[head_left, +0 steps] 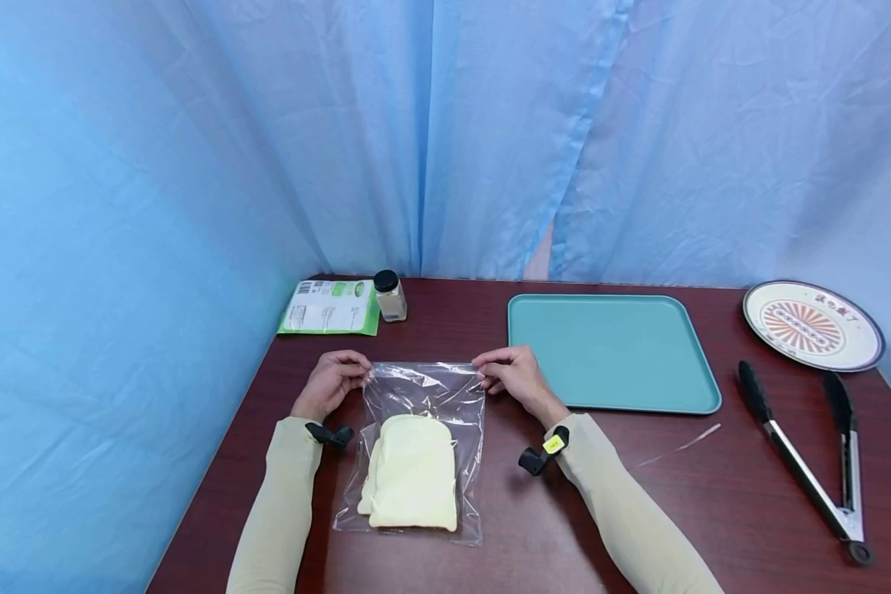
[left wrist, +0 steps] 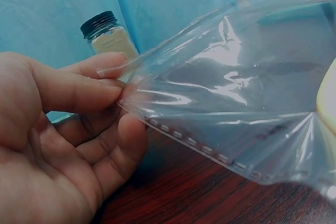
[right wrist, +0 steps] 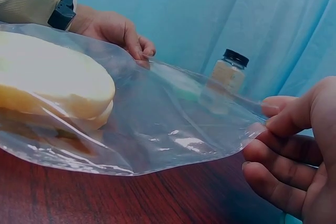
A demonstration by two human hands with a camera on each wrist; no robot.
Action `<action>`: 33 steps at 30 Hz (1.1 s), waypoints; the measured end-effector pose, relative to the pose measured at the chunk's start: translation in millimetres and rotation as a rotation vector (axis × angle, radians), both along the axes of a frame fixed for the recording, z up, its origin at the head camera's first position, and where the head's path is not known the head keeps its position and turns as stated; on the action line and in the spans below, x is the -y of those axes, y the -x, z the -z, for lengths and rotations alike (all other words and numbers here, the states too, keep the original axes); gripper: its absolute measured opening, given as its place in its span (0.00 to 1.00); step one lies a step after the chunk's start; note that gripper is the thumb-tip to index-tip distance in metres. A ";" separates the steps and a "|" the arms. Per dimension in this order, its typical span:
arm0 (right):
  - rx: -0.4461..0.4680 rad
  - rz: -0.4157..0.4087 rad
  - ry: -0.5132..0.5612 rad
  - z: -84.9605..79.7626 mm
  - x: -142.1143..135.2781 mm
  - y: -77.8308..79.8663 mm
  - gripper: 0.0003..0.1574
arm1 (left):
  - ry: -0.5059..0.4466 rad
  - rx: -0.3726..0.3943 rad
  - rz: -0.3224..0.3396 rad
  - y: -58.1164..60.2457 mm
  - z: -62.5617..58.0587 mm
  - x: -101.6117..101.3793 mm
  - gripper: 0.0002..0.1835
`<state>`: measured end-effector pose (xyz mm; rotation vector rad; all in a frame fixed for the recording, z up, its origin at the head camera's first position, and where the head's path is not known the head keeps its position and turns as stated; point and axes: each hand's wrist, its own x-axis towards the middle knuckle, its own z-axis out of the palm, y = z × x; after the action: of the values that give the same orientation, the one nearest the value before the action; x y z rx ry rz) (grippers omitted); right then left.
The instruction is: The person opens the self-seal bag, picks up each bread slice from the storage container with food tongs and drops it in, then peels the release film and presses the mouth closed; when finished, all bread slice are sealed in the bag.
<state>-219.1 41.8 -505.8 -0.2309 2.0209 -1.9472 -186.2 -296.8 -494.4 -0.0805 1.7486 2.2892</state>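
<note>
A clear plastic bag (head_left: 464,412) lies toward the front of the table with slices of bread (head_left: 414,474) inside, one overlapping another. My left hand (head_left: 332,384) pinches the bag's far left corner between thumb and finger. At the far right corner, my right hand (head_left: 516,378) pinches the film the same way, so the far edge is stretched between both hands. Up close in the left wrist view, a row of small dashes runs along the bag's side seam (left wrist: 191,142). The right wrist view shows the bread (right wrist: 58,77) low in the bag, away from the pinched edge.
Behind the left hand are a green-and-white packet (head_left: 329,309) and a black-lidded jar (head_left: 391,299). A teal tray (head_left: 616,355) sits beyond the right hand. Farther right are a patterned plate (head_left: 814,326) and spread tongs (head_left: 809,470). A thin clear strip (head_left: 686,444) lies near the right forearm.
</note>
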 end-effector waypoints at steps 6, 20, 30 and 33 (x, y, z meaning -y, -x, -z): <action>-0.002 0.002 -0.001 1.5 -0.1 0.7 0.15 | -0.001 0.005 -0.003 1.4 1.1 -0.5 0.18; -0.092 0.024 -0.059 3.3 -3.1 -0.5 0.14 | -0.039 -0.001 -0.057 12.1 21.5 0.0 0.23; -0.128 0.076 -0.096 4.1 -2.4 -1.6 0.15 | -0.099 -0.015 -0.071 8.1 21.6 1.0 0.24; -0.122 0.094 -0.182 2.2 -0.8 -2.5 0.18 | -0.070 0.007 -0.108 8.0 21.1 -1.3 0.22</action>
<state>-216.6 42.6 -507.9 -0.2199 2.3116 -1.8275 -194.2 -295.5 -515.5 -0.1733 1.6974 2.4209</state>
